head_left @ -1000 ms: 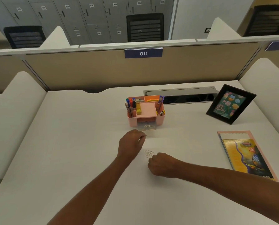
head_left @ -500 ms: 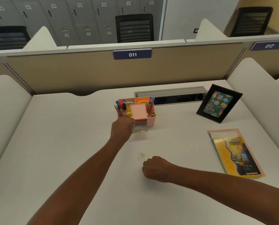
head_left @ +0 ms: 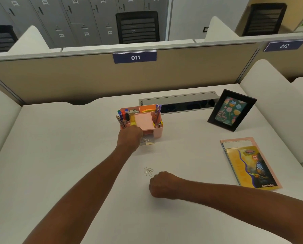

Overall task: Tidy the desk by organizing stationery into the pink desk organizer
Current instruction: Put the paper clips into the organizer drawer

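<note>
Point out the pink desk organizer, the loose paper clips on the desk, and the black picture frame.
pink plastic desk organizer (head_left: 158,132): head view, front right wall.
loose silver paper clips (head_left: 148,171): head view, middle of the pile.
black picture frame (head_left: 216,110): head view, left border.

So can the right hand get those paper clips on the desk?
Probably yes. The right hand rests just beside the paper clips, with only bare desk between them.

At two o'clock, black-framed greeting picture (head_left: 232,110) (propped, tilted back); at three o'clock, pink-edged yellow-covered notebook (head_left: 250,162), lying flat.
</note>
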